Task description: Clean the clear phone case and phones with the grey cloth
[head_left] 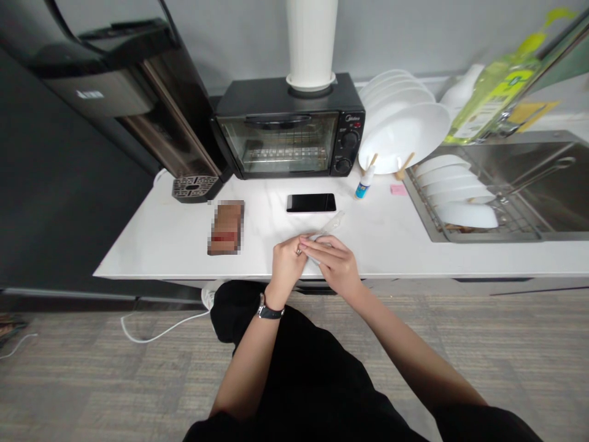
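My left hand [289, 263] and my right hand [339, 264] meet over the front edge of the white counter [184, 264], fingers closed together. Between them shows part of a thin whitish thing [315, 236], mostly covered by the fingers, so its kind is unclear. A clear plastic strip [334, 221] lies just beyond the right fingers; whether it joins the held thing I cannot tell. Behind the hands a phone [311, 203] lies flat with a dark screen. To its right stands a small white bottle with a blue label [362, 186], beside a pink paper slip [398, 189].
A blurred brown rectangular object [226, 228] lies left of the hands. At the back stand a drink dispenser [196, 187] and a toaster oven [285, 147]. White plates [405, 135], a sink with a dish rack [426, 212] and a green pump bottle [497, 92] are to the right.
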{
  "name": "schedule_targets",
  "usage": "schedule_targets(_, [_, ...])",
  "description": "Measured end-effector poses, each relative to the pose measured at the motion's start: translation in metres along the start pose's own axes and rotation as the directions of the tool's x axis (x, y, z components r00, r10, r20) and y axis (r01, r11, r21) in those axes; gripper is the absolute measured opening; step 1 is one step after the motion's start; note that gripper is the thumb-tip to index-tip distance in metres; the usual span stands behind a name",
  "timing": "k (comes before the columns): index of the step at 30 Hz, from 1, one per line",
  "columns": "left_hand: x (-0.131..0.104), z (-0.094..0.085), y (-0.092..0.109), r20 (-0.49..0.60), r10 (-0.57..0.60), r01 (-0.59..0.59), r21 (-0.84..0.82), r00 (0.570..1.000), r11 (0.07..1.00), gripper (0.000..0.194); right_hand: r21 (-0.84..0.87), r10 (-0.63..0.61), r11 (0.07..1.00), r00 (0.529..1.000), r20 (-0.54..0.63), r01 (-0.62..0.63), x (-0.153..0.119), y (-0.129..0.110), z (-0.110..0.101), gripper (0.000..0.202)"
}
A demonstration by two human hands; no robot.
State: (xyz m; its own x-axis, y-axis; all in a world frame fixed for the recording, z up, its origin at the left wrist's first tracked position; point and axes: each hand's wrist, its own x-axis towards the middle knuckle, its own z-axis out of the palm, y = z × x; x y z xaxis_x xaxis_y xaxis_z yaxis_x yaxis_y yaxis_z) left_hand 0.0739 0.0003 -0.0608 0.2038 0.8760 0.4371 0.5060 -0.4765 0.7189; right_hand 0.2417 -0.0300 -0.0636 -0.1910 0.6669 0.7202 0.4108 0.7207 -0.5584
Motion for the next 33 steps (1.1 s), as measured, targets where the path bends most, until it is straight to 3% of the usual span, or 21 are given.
schedule_targets(5, [-0.001,0.001,0.001,-0.011,-0.008,0.007,-0.027,1.0,1.0,0.019,-0.061,0.051,0.997,0.998,-0.037,-0.053,0.004,0.018,-0.018,0.06])
schedule_targets(10, [-0.002,0.004,0.0,-0.025,-0.006,0.005,-0.068,1.0,0.998,0.019,-0.158,0.125,0.976,0.981,-0.149,-0.148,0.013,0.043,-0.041,0.064])
schedule_targets(14, [-0.003,0.004,-0.001,-0.03,-0.01,0.008,-0.071,1.0,0.997,0.018,-0.185,0.134,0.968,0.973,-0.189,-0.169,0.016,0.05,-0.047,0.062])
schedule_targets(21, [-0.002,0.004,0.002,-0.017,-0.02,0.02,-0.044,1.0,0.999,0.02,-0.187,0.176,0.957,0.958,-0.225,-0.22,0.01,0.033,-0.029,0.056])
schedule_targets(29, [-0.001,0.0,0.0,0.0,-0.013,0.013,0.03,1.0,0.999,0.028,-0.062,0.097,0.993,0.99,-0.102,-0.104,-0.005,-0.015,0.015,0.066])
schedule_targets(33, [-0.001,0.0,0.001,0.029,0.021,-0.022,0.032,0.999,0.999,0.039,-0.031,0.081,0.996,0.994,-0.068,-0.084,-0.008,-0.021,0.023,0.073])
